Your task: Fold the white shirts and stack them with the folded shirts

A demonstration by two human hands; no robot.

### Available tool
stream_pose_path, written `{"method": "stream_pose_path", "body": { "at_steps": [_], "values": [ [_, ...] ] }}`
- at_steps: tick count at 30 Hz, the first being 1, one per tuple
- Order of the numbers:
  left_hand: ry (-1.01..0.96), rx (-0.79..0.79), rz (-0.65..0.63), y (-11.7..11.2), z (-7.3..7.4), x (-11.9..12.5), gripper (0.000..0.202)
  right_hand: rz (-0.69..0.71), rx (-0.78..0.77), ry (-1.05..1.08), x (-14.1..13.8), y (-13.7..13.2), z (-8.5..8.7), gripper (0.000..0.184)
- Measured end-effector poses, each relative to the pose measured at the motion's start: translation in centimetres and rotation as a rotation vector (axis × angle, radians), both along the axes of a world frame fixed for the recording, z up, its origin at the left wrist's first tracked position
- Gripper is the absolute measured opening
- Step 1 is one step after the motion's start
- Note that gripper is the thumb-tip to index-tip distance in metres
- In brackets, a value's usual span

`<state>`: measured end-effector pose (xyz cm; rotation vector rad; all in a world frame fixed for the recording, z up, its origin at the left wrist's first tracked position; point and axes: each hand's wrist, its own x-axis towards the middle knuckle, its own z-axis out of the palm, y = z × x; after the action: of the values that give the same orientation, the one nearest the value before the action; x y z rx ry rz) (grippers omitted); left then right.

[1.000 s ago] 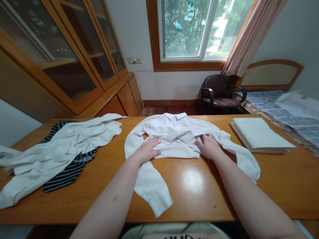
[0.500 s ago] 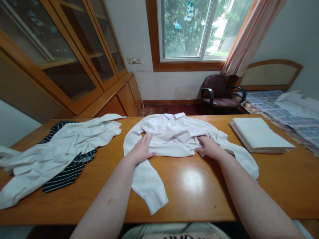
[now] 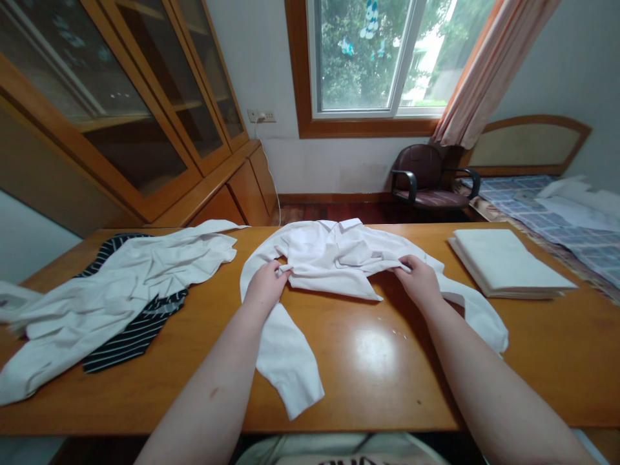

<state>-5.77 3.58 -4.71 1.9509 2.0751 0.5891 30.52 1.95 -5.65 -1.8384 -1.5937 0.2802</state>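
Note:
A white collared shirt [image 3: 329,258] lies bunched on the wooden table, its collar toward the far edge. One sleeve curves round on the left, its cuff pointing at me; the other stretches out to the right. My left hand [image 3: 267,282] pinches the shirt's cloth at its left side. On the right side, my right hand [image 3: 417,278] grips another bit of the same cloth between thumb and fingers. The fabric between the two hands is slightly raised, and a flap of it hangs toward me.
To the left, another white garment [image 3: 130,278] lies over a black striped cloth [image 3: 133,342]. A stack of folded white sheets [image 3: 508,261] sits at the table's right. Beyond the wooden table [image 3: 378,394] are a chair [image 3: 423,174], a bed [image 3: 557,206] and a glass-fronted cabinet [image 3: 145,97].
Both hands have gone from lying spread on the shirt to pinching its cloth. The right hand has moved slightly right and up, the left slightly left, and the cloth between has lifted.

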Motion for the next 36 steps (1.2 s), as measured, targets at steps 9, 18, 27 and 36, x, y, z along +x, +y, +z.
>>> {"method": "stream_pose_path", "body": {
  "at_steps": [9,18,27,36],
  "values": [
    [-0.446,0.157,0.039,0.0,-0.5,0.2,0.026,0.042,0.219,0.138,-0.1,-0.1,-0.3,0.028],
    [-0.285,0.033,0.099,0.2,-0.3,-0.3,0.029,0.589,-0.307,0.191,-0.3,-1.4,2.2,0.035],
    [-0.009,-0.063,0.238,0.0,0.1,-0.7,0.045,0.652,-0.582,0.604,-1.0,-2.0,1.5,0.051],
    [-0.222,-0.032,0.124,-0.2,0.3,0.2,0.042,0.599,-0.309,-0.011,-1.7,-1.6,1.4,0.041]
  ]
}}
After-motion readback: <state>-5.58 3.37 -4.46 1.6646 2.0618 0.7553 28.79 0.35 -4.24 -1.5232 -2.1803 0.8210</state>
